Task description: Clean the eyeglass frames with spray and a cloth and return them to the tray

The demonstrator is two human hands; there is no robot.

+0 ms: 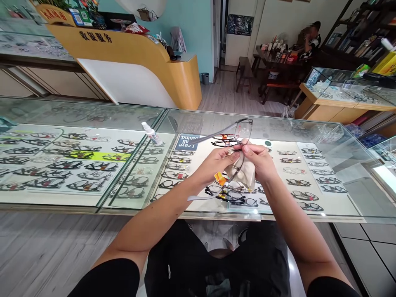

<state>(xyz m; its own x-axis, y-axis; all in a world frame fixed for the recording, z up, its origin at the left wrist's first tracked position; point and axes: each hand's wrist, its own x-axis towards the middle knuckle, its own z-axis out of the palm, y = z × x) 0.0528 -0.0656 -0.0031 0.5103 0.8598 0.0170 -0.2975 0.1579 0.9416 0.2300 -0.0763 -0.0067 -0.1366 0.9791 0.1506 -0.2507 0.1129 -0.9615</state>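
Observation:
A pair of eyeglasses with grey temples is held up over the glass counter, one lens upright and clear above my fingers. My left hand pinches the frame near its middle. A pale cleaning cloth hangs from my right hand, whose thumb and fingers press close to the bridge. The cloth covers most of the lower lens. An orange tag shows beside the lower temple. Both hands nearly meet, and the fingertips partly hide each other.
The glass display counter holds rows of eyeglasses. On its top stands a white spray bottle, left of my hands. Beyond are a yellow cashier desk, a wooden bench and a person seated at a table.

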